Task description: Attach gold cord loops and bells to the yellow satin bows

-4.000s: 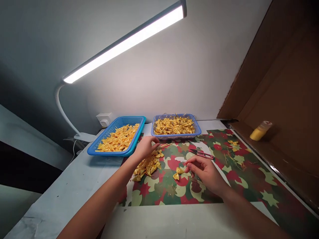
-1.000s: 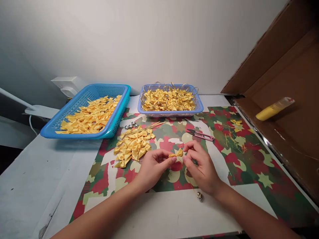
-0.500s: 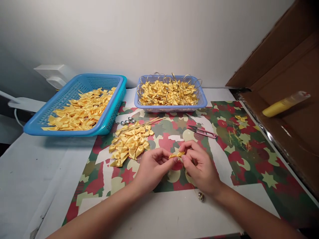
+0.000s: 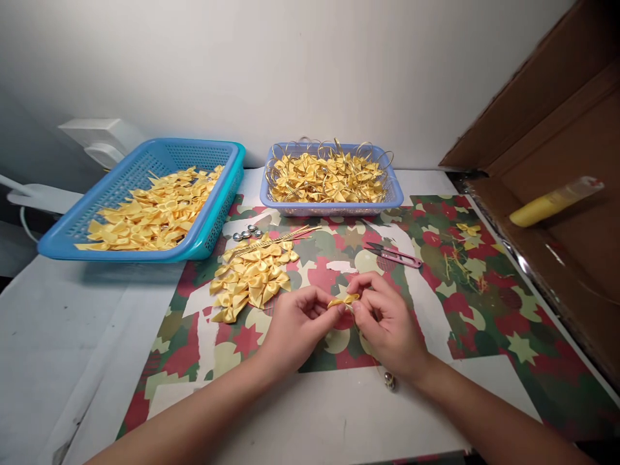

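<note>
From the head camera I see my left hand (image 4: 295,326) and right hand (image 4: 387,323) meeting over the patterned mat (image 4: 484,323) on the worktop (image 4: 48,336), fingers of both pinched shut on one yellow bow (image 4: 343,300), near the bow pile (image 4: 252,278) and scissors (image 4: 393,256).
</note>
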### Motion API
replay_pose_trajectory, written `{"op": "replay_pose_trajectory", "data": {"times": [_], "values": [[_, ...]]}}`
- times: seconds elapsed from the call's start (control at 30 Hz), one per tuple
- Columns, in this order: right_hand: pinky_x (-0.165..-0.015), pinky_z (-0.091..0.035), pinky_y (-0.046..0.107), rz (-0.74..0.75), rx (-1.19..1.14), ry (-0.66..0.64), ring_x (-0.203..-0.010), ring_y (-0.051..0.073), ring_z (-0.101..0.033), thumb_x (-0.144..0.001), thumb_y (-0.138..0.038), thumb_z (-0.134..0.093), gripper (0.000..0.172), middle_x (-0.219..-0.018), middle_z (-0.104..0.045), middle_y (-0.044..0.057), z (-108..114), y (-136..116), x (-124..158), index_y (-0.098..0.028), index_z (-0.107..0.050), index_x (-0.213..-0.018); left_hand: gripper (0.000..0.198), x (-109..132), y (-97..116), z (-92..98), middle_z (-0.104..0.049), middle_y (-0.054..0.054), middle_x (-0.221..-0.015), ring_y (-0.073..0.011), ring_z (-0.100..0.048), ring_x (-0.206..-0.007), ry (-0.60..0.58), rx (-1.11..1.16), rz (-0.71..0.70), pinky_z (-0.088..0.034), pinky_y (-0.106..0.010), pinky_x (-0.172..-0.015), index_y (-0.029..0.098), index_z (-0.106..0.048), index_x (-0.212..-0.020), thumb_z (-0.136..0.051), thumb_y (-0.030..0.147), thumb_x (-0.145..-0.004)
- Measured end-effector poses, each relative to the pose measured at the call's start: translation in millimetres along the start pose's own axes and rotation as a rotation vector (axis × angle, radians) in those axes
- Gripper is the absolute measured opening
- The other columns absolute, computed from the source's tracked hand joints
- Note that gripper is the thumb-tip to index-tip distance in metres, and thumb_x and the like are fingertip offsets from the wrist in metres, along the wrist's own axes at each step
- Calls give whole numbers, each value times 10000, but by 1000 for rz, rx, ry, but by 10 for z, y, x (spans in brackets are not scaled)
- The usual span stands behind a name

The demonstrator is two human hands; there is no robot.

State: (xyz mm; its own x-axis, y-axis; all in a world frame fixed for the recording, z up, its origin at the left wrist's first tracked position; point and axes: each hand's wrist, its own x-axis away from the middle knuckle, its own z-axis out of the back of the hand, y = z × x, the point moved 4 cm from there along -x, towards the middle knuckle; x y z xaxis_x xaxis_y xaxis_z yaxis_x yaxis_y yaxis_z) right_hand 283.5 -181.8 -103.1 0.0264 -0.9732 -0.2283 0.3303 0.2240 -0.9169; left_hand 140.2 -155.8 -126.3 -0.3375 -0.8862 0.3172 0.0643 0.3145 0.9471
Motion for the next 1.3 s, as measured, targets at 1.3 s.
{"op": "replay_pose_trajectory", "data": {"times": [1.3], "values": [[-579, -420, 242, 1, 22, 14, -729, 127, -519, -859, -108, -460, 303, -853, -524, 39, -29, -22, 29, -185, -353, -586, 204, 17, -37, 7, -624, -5, -589, -94, -529, -515, 51, -80, -57, -405, -177, -460, 151, -625, -666, -718, 314, -745]]}}
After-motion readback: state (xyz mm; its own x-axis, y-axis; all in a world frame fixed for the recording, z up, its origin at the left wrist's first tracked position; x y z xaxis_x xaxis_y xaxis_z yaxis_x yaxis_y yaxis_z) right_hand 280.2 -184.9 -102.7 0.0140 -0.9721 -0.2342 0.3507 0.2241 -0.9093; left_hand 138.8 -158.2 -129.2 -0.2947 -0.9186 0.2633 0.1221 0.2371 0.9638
